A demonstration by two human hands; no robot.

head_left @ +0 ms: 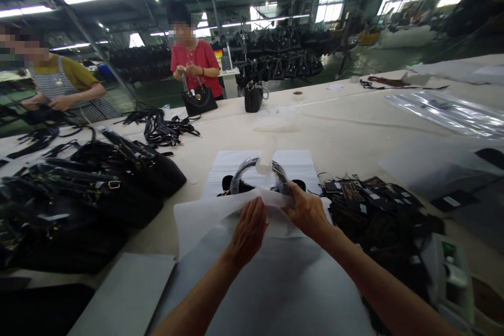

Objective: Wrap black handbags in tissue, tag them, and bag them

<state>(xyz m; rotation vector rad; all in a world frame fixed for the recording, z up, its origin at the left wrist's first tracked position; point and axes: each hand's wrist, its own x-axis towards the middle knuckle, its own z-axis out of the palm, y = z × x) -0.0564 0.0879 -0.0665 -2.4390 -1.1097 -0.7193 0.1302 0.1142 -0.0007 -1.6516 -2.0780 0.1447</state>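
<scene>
A black handbag stands in front of me, mostly hidden behind a sheet of thin white paper. Its looped handle shows above the paper, wrapped in clear plastic, with a pale strip at its top. My left hand is closed at the middle of the paper, fingers together near its upper edge. To the right, my right hand pinches the paper beside the handle's right base, thumb and fingertips partly hidden. More white paper spreads below both hands.
Black handbags crowd the left, with black straps beyond. Dark tags are heaped right, near a pale green holder. Across the table, one person handles a black bag; another person works far left. A tape roll lies farther back.
</scene>
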